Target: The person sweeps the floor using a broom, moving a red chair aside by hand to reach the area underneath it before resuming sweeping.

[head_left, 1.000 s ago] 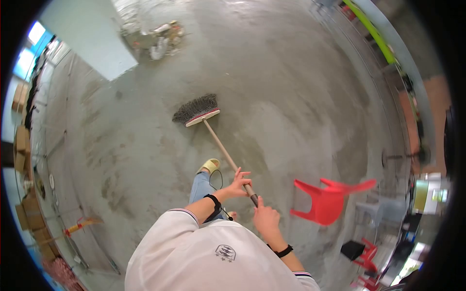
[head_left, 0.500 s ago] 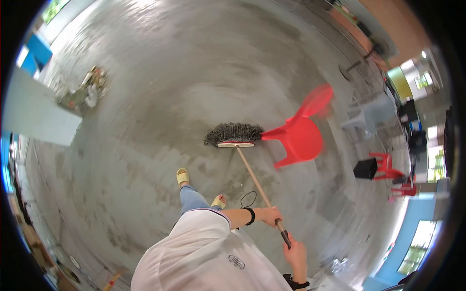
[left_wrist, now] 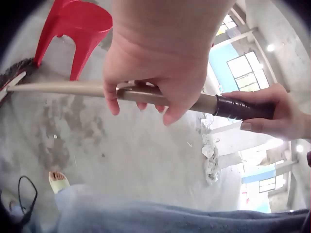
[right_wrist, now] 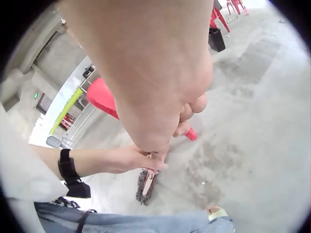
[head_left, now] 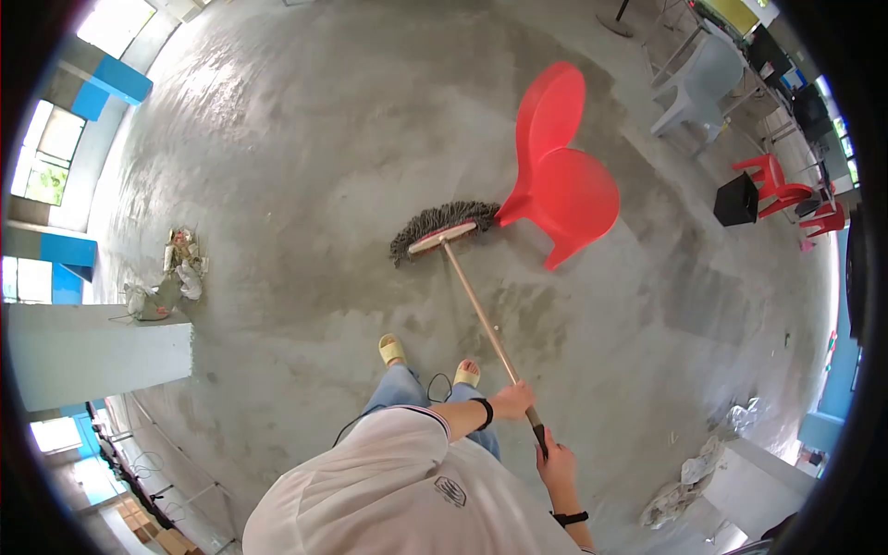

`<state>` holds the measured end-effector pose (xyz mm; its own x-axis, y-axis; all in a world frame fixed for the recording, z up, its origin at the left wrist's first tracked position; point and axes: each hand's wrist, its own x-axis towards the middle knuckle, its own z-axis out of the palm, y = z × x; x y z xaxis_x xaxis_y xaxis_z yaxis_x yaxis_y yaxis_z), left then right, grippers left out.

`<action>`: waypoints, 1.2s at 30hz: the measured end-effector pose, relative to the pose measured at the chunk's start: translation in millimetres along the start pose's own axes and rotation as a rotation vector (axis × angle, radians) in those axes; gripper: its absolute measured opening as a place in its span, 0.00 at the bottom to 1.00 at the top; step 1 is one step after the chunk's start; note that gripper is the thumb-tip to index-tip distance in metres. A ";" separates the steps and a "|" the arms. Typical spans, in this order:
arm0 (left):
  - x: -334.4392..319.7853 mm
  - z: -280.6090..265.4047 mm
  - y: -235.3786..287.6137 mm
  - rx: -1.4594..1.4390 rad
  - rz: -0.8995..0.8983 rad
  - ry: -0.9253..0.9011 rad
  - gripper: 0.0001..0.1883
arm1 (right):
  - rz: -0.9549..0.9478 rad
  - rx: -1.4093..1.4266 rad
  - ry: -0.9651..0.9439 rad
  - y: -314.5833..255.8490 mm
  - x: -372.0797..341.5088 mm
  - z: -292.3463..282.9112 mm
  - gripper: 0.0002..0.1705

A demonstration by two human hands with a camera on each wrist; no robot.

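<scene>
A dust mop with a shaggy grey head [head_left: 435, 227] lies on the concrete floor, its head right at one leg of a red plastic chair [head_left: 569, 199]. Its long wooden handle [head_left: 483, 319] slants back toward the person's body. Partway up that handle, the left hand [head_left: 511, 400] curls its fingers and thumb round the wood, as the left wrist view shows from close by. The right hand [head_left: 558, 465] grips the dark sleeve [left_wrist: 238, 108] at the handle's upper end, thumb along it. In the right wrist view, the right hand's own forearm and palm cover most of the handle.
A heap of rubbish [head_left: 176, 277] lies by a white pillar [head_left: 102, 356] on the left. Grey chairs [head_left: 703, 79], a black bin [head_left: 736, 199] and small red chairs stand at the right. Plastic sheeting [head_left: 684, 481] lies near another pillar lower right. Damp patches mark the floor.
The mop head has come over to the red chair's leg, and the view has turned rightward. The left hand's fingers, spread at first, now wrap the handle. The feet have stepped.
</scene>
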<state>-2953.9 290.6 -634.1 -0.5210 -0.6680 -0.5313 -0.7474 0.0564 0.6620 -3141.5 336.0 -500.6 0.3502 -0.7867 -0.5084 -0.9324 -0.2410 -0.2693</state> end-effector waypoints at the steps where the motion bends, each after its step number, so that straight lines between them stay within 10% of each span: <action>1: -4.2 -12.3 -13.2 -0.004 -0.007 -0.016 0.15 | -0.007 0.007 0.027 -10.6 9.4 1.0 0.27; 7: -25.8 -96.9 -106.2 -0.024 -0.018 0.144 0.16 | -0.029 0.020 0.030 -104.8 110.0 -27.5 0.28; 14: -53.7 -244.7 -256.2 -0.188 -0.145 0.742 0.21 | -0.093 -0.024 0.007 -271.1 302.7 -79.5 0.29; 23: -131.8 -439.1 -366.6 -0.292 -0.468 0.632 0.28 | -0.227 -0.033 0.012 -443.5 468.5 -125.3 0.30; 36: -115.7 -391.0 -289.3 0.083 -0.196 0.348 0.20 | -0.236 -0.145 -0.097 -363.2 351.5 -157.8 0.32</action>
<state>-2516.2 61.5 -557.4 -0.2054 -0.8826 -0.4230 -0.8570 -0.0465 0.5132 -2693.9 57.3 -452.4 0.5591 -0.6429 -0.5235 -0.8249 -0.4950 -0.2730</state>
